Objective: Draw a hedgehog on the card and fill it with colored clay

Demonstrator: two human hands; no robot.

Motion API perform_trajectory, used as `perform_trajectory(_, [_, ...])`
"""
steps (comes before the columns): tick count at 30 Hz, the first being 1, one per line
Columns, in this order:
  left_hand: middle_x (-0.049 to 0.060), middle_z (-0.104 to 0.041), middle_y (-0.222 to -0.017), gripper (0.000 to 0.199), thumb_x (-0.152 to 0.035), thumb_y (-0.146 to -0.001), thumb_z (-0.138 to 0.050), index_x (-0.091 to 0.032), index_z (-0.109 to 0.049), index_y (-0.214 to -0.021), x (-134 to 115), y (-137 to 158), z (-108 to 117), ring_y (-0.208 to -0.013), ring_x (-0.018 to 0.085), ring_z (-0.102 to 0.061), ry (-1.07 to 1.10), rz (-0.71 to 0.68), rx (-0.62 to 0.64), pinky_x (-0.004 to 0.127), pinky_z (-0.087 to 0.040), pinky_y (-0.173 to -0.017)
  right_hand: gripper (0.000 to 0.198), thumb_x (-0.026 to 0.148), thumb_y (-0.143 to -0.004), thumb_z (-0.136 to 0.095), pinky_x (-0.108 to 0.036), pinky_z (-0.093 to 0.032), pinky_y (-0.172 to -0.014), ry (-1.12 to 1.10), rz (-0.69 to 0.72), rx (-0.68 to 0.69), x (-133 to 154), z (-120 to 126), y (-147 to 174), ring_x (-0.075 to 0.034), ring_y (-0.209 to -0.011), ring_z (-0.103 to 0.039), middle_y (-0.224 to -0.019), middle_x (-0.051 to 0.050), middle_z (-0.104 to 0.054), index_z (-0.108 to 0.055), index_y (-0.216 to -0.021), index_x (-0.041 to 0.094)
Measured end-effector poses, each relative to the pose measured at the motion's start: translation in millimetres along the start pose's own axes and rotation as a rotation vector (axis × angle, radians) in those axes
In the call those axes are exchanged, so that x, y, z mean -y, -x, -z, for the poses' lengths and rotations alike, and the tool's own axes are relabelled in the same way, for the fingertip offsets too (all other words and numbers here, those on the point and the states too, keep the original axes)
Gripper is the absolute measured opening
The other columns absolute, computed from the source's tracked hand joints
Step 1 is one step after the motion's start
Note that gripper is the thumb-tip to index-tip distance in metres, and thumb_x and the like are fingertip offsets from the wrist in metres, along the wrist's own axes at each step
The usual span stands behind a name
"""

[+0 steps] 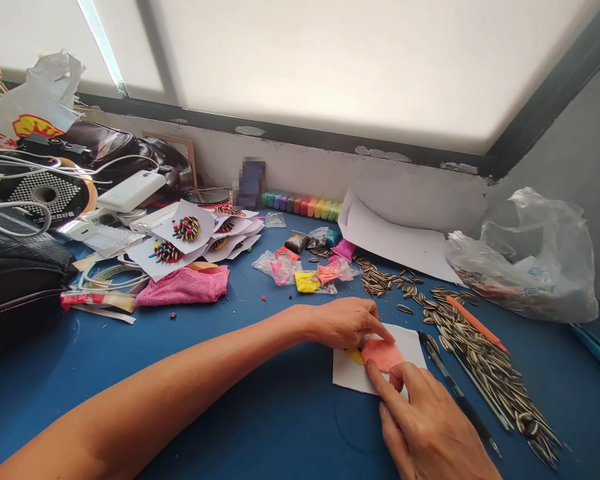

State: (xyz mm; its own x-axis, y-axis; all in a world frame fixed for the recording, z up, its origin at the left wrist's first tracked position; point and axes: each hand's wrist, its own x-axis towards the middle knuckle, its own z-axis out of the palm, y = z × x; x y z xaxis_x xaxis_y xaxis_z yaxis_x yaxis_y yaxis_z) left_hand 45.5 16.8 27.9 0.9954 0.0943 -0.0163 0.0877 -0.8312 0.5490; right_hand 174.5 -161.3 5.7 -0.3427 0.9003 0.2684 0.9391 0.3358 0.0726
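Observation:
A flat, rounded piece of salmon-pink modelling clay (pixel 383 355) lies on a small white paper sheet (pixel 353 380). Against its left side sits a bit of yellow clay (pixel 355 356), partly covered by my hand. My left hand (pixel 347 322) reaches over the paper's upper left, its index finger stretched to the clay's top edge and the other fingers bent. From the lower right, my right hand (pixel 427 420) rests its extended index fingertip on the clay's lower left edge. Neither hand shows anything gripped. A pen (pixel 457 393) lies right of the paper.
Striped sunflower seeds (pixel 490 367) spread along the right, with an orange stick (pixel 477 324) on them. Behind are clay packets (pixel 307 281) and a clear plastic bag (pixel 540 260). Seed-covered clay pieces on papers (pixel 200 233), a pink cloth (pixel 185 285) and a black bag (pixel 20 267) lie left.

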Motion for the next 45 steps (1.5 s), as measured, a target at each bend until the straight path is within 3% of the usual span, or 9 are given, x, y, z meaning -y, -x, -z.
perform_trajectory(10, [0.008,-0.055,-0.101,0.051,0.003,-0.080,-0.044,-0.018,-0.065,-0.122,2.4,-0.7,-0.7,-0.089,0.016,-0.050,-0.006,-0.022,-0.013,0.024,-0.039,-0.079,0.043,0.025,-0.095,-0.042,-0.032,-0.050,-0.062,0.084,0.040,-0.058,-4.9,9.4,-4.9,-0.020,-0.072,-0.058,-0.090,-0.011,-0.061,-0.049,-0.136,0.014])
perform_trajectory(17, [0.008,-0.054,-0.101,0.056,0.004,-0.082,-0.041,-0.013,-0.056,-0.133,2.2,0.4,3.2,-0.092,0.016,-0.050,0.030,0.011,0.020,0.024,-0.040,-0.083,0.039,0.024,-0.094,-0.045,-0.034,-0.050,-0.061,0.174,0.093,-0.048,-4.5,-2.9,-7.5,-0.021,-0.073,-0.059,-0.088,-0.012,-0.061,-0.055,-0.129,0.009])
perform_trajectory(20, [0.008,-0.055,-0.102,0.056,0.006,-0.079,-0.040,-0.014,-0.061,-0.127,3.7,0.9,4.9,-0.092,0.016,-0.052,0.065,0.000,0.020,0.024,-0.042,-0.083,0.039,0.025,-0.094,-0.047,-0.035,-0.049,-0.065,0.199,0.110,-0.048,-4.4,-5.8,-4.6,-0.023,-0.077,-0.059,-0.094,-0.013,-0.061,-0.056,-0.129,0.010])
perform_trajectory(25, [0.008,-0.055,-0.105,0.053,0.006,-0.078,-0.040,-0.014,-0.064,-0.120,7.2,2.0,4.2,-0.095,0.016,-0.054,0.126,-0.024,-0.007,0.024,-0.043,-0.086,0.039,0.019,-0.093,-0.045,-0.032,-0.046,-0.064,0.126,0.078,-0.061,-8.9,6.1,-8.0,-0.019,-0.073,-0.055,-0.088,-0.010,-0.060,-0.053,-0.131,0.012])
perform_trajectory(35, [0.008,-0.055,-0.108,0.052,0.006,-0.078,-0.041,-0.011,-0.062,-0.123,11.9,2.1,3.8,-0.100,0.015,-0.053,0.136,-0.042,0.008,0.024,-0.044,-0.090,0.039,-0.001,-0.084,-0.037,-0.028,-0.043,-0.067,0.005,0.138,-0.191,-12.4,8.3,-33.7,-0.017,-0.074,-0.054,-0.086,-0.007,-0.062,-0.066,-0.102,0.018])
perform_trajectory(45, [0.008,-0.053,-0.109,0.050,0.006,-0.081,-0.041,-0.010,-0.062,-0.123,10.5,2.3,5.8,-0.101,0.015,-0.053,0.115,-0.032,0.024,0.022,-0.042,-0.091,0.035,0.002,-0.087,-0.040,-0.027,-0.042,-0.065,-0.030,0.141,-0.217,-17.5,1.1,-29.6,-0.017,-0.071,-0.050,-0.082,-0.007,-0.058,-0.065,-0.109,0.014])
